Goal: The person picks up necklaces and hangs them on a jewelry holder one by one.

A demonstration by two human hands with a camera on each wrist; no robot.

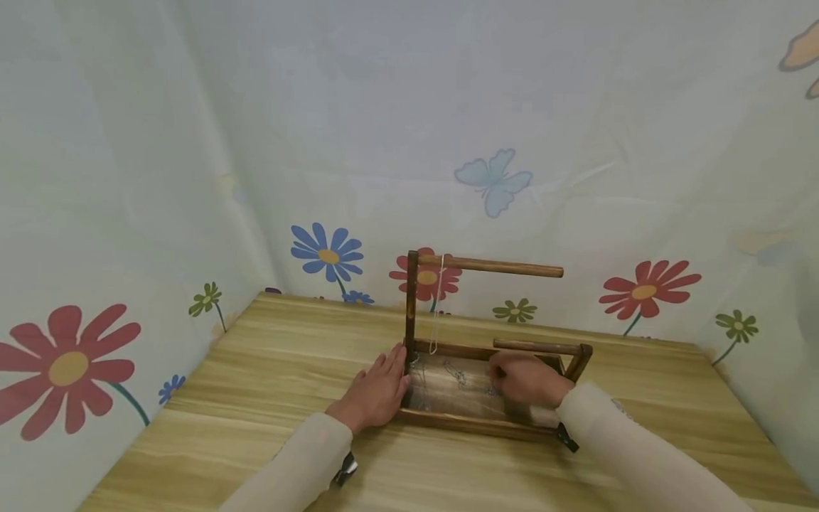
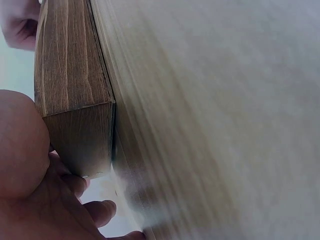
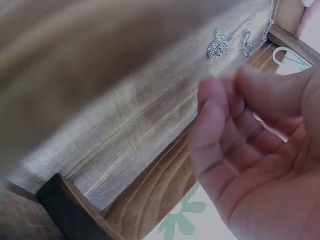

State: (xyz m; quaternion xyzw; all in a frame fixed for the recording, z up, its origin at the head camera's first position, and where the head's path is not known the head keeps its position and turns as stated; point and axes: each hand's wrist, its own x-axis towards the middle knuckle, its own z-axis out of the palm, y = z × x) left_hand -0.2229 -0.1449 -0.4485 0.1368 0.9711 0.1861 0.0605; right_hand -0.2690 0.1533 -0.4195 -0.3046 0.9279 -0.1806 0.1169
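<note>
A flowered cloth (image 1: 397, 128) hangs behind and beside the wood-grain tabletop (image 1: 288, 341), over which two pale sleeves reach forward from the near edge. Between the hands stands a shallow, dark wooden tray (image 1: 473, 426), with a tall bar (image 1: 493, 267) rising from its left end and a low bar (image 1: 537, 346) at its right, both running sideways above it. The left hand (image 1: 377, 391) lies along the tray's left end, its fingers nearly straight and close together, touching the wood and holding nothing. The right hand (image 1: 527, 377) comes in from the right, just in front of the low bar and above the right part of the tray; its fingers are curled in, the thumb tip drawn up to the fingertips, with nothing showing between them. A pale looped strand (image 1: 436, 313) hangs from the tall bar, nearer the left hand. A silvery chain (image 1: 456, 373) lies loosely on the tray floor to the left of the right hand's fingertips, and another chain (image 1: 414, 363) sits at the left end, beside the left hand. A smaller clump (image 1: 491, 391) just beside the right fingertips is probably chain too, though it is blurred.
</note>
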